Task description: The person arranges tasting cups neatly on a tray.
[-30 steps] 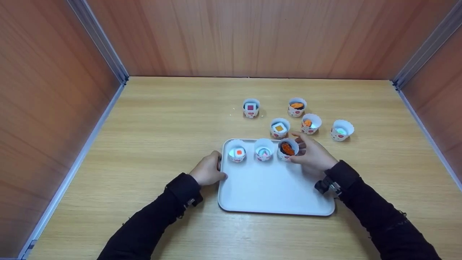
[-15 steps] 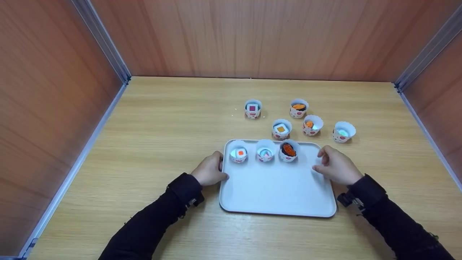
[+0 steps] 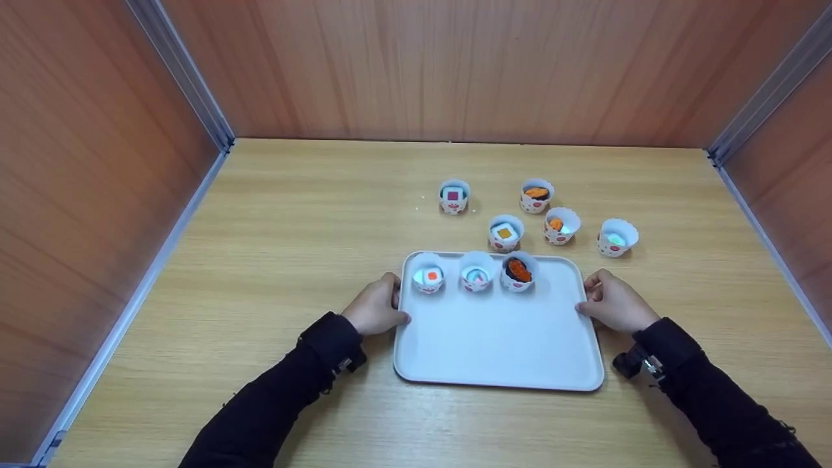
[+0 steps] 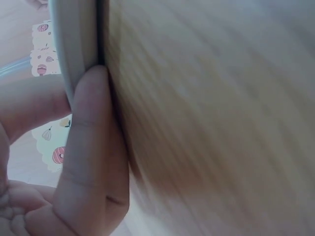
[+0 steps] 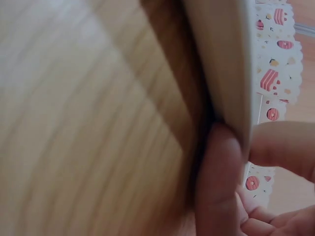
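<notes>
A white rectangular tray (image 3: 497, 344) lies on the table, carrying three patterned paper cups along its far edge. The left cup (image 3: 428, 278) holds a white piece with an orange-red square. A pinkish piece is in the middle cup (image 3: 476, 276); a dark piece with orange-red topping sits in the right cup (image 3: 519, 276). My left hand (image 3: 375, 304) grips the tray's left rim, thumb on top, fingers at the outer side. On the opposite rim, my right hand (image 3: 617, 302) pinches the tray the same way. Both wrist views show fingertips (image 4: 92, 93) against the rim's underside.
Behind the tray stand several more filled cups, among them one with a purple square (image 3: 454, 196), one with a yellow square (image 3: 505, 233) and one with a greenish piece (image 3: 617, 236). Wooden panels (image 3: 448, 71) enclose the table's back and sides.
My right hand has let go of the cup with the orange-red topping, moved right and taken hold of the tray's right rim. The left hand keeps its grip.
</notes>
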A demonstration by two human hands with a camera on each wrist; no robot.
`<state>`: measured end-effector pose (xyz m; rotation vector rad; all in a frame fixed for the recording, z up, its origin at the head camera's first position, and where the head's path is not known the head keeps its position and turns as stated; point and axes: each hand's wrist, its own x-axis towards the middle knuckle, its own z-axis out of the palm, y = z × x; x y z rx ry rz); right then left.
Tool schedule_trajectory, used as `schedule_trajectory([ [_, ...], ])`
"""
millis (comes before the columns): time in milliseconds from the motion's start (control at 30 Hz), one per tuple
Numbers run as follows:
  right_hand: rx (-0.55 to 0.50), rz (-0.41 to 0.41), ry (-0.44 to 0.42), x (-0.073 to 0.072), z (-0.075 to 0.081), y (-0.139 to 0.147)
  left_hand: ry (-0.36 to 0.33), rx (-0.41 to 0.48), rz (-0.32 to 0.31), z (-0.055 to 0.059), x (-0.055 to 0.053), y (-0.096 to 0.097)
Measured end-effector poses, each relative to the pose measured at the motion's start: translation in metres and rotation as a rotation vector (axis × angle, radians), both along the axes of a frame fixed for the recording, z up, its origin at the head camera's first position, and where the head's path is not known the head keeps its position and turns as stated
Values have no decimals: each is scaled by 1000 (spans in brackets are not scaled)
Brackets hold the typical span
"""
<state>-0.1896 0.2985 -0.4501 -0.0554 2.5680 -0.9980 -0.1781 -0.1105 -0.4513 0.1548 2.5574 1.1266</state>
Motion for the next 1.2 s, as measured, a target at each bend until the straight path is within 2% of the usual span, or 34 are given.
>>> schedule_trajectory([
  [100, -28, -10, -41, -1, -1, 1, 2, 0, -6, 0, 0, 0],
  [233, -53, 5, -47, -1, -1, 3, 4, -6, -42, 2, -3, -3],
  [400, -89, 9, -60, 0, -1, 4, -35, 3, -68, 8, -14, -9],
  [467, -96, 5, -68, 0, -1, 4, -19, -29, -65, 12, -21, -12],
  [600, -100, 2, -76, 0, -1, 5, 88, -89, -30, 21, -39, -13],
  [733, -104, 2, -90, -1, -2, 7, 206, -33, 6, 28, -61, -4],
  [833, -113, 5, -95, -1, -1, 8, 292, -18, -11, 34, -78, 7],
  [1033, -138, 12, -100, -1, -2, 7, 429, -134, -92, 47, -111, 31],
  [1100, -137, 13, -98, -1, -3, 7, 458, -174, -115, 51, -119, 37],
  [1200, -141, 15, -86, -2, -5, 6, 464, -215, -132, 56, -130, 46],
])
